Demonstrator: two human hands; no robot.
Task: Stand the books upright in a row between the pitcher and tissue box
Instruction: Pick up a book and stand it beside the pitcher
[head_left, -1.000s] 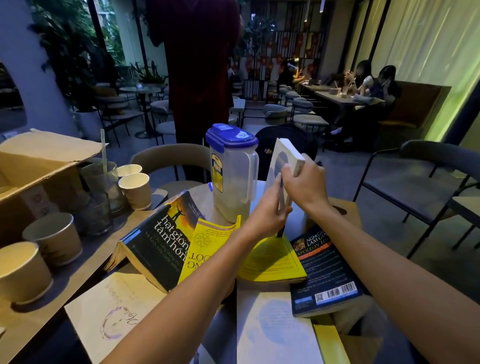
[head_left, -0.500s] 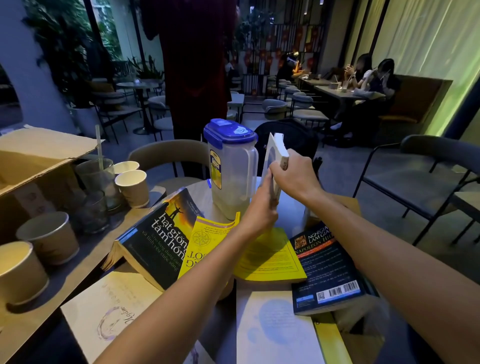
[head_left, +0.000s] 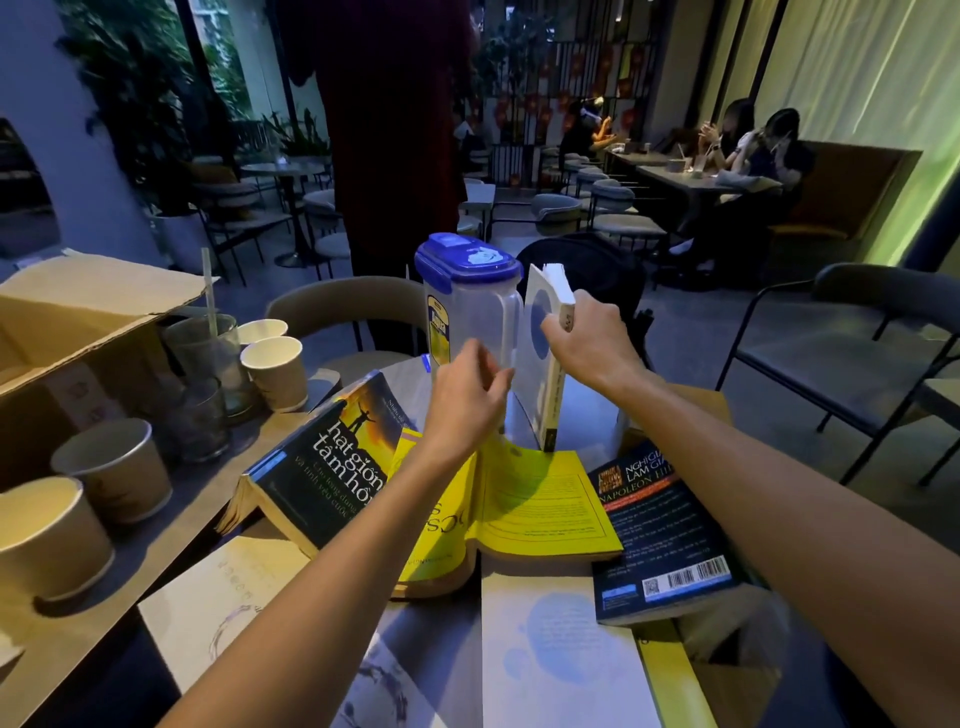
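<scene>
Dim cafe table, thin white paperback book stood beside clear plastic blue-lidded pitcher, right hand gripped it, left hand loose, holding nothing.

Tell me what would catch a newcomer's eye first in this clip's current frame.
Dead centre, the right hand steadies a thin white paperback book with a blue circle upright beside the clear plastic pitcher with a blue lid, while the left hand hovers loosely just left of it. Below, a bright yellow open book lies flat among other scattered books, and tan paper cups line the left side.
</scene>
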